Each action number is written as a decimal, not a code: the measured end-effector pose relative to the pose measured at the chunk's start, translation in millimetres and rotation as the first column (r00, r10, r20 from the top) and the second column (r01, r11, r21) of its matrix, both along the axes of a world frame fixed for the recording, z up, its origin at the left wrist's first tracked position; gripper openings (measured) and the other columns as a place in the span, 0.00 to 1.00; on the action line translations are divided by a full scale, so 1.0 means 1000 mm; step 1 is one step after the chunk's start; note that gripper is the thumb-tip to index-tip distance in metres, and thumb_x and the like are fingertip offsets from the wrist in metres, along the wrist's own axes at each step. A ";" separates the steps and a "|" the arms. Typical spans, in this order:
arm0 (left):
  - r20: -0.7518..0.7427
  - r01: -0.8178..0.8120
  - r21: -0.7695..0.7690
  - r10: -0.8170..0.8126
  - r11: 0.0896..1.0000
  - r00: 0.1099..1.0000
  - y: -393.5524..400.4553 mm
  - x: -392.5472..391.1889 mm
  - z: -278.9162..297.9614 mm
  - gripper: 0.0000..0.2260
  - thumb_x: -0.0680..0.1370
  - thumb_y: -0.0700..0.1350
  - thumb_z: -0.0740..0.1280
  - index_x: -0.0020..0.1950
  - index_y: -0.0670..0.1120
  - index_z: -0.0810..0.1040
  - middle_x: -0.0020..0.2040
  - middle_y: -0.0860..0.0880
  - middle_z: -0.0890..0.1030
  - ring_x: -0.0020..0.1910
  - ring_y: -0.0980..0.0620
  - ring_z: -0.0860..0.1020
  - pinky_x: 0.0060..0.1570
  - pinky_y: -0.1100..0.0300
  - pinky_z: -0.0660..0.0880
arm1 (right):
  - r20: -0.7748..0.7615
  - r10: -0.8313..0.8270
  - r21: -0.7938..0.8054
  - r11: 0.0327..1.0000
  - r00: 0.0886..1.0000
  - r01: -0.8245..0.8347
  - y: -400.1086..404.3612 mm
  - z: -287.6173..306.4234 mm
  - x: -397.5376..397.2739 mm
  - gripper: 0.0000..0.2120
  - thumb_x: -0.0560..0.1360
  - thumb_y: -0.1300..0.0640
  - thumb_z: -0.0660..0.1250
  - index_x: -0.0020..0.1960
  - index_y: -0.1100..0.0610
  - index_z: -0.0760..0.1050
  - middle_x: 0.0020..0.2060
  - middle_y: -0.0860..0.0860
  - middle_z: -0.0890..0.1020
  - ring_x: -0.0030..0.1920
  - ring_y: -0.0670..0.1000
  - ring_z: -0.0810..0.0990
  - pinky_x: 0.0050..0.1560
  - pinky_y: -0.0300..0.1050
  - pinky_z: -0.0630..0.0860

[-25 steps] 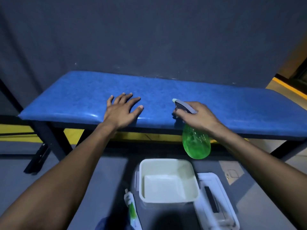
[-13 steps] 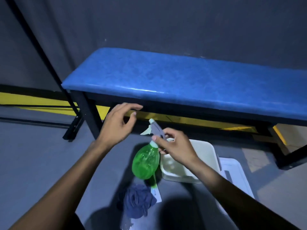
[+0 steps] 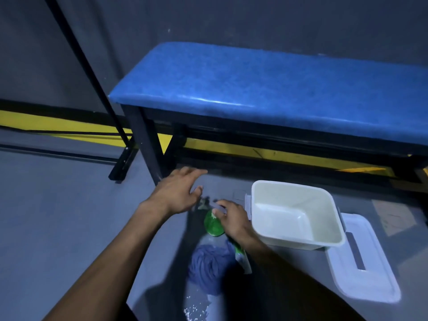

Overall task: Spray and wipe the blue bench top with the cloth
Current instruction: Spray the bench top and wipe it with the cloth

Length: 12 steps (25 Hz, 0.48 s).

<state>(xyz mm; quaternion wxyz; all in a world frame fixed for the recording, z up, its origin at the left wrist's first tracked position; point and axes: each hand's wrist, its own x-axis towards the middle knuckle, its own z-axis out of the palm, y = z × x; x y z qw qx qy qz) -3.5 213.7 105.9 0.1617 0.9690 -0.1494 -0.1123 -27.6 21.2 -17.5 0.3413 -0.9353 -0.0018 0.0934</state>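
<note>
1. The blue table top (image 3: 266, 89) runs across the upper right of the view, its near edge glossy and its left end squared off above a dark leg (image 3: 148, 144); its right end passes out of frame.
2. One crumpled blue cloth (image 3: 209, 267) lies on the grey floor (image 3: 58, 216) below the table, near the bottom middle of the view.
3. One green spray bottle (image 3: 212, 224) stands low over the floor just beyond the cloth; the right hand (image 3: 234, 220) grasps its pale trigger head, fingers curled round it.
4. The left hand (image 3: 178, 193) hangs just left of the bottle, fingers spread and relaxed, holding nothing.
5. A green-and-white tube (image 3: 243, 256) lies beside the cloth, partly under the right wrist; any print on it is too blurred to read.
6. One white tub (image 3: 294, 239) sits on the floor right of the bottle, with one white lid (image 3: 370, 281) flat beside it.
7. Left of the hands the floor is open up to a slanted black bar (image 3: 92, 66) and its foot.
8. A yellow stripe (image 3: 46, 121) runs along the base of the dark wall.
</note>
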 end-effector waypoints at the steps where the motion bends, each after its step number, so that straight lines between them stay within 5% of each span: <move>1: 0.001 0.000 0.019 0.000 1.000 1.000 -0.003 0.003 0.001 0.25 0.83 0.54 0.59 0.80 0.57 0.61 0.77 0.48 0.67 0.75 0.42 0.66 0.71 0.44 0.68 | 0.000 -0.037 0.017 0.999 0.999 0.037 -0.001 -0.005 0.001 0.15 0.79 0.45 0.65 0.62 0.50 0.78 0.59 0.52 0.84 0.58 0.57 0.82 0.56 0.49 0.76; 8: -0.030 -0.018 0.071 0.020 0.997 0.999 -0.014 0.011 0.001 0.24 0.83 0.55 0.58 0.80 0.57 0.62 0.78 0.48 0.66 0.76 0.42 0.65 0.72 0.41 0.67 | 0.072 -0.121 0.035 0.992 0.990 0.119 -0.001 -0.017 -0.021 0.24 0.74 0.38 0.69 0.66 0.48 0.73 0.60 0.46 0.77 0.57 0.48 0.79 0.57 0.46 0.74; 10: -0.042 -0.019 0.079 0.023 0.997 0.999 -0.015 0.012 0.000 0.23 0.83 0.55 0.57 0.80 0.57 0.62 0.78 0.48 0.66 0.76 0.42 0.65 0.72 0.41 0.67 | 0.199 -0.267 0.185 0.955 0.943 0.232 -0.005 -0.023 -0.043 0.15 0.73 0.43 0.72 0.56 0.46 0.75 0.50 0.41 0.75 0.49 0.40 0.76 0.50 0.40 0.73; 12: -0.042 -0.005 0.082 0.008 0.997 0.999 -0.018 0.012 0.000 0.23 0.84 0.55 0.57 0.80 0.57 0.61 0.78 0.48 0.66 0.76 0.42 0.65 0.72 0.43 0.67 | 0.247 -0.179 0.125 0.980 0.952 0.152 -0.004 -0.044 -0.071 0.08 0.73 0.49 0.72 0.47 0.47 0.74 0.42 0.41 0.74 0.43 0.38 0.73 0.46 0.39 0.68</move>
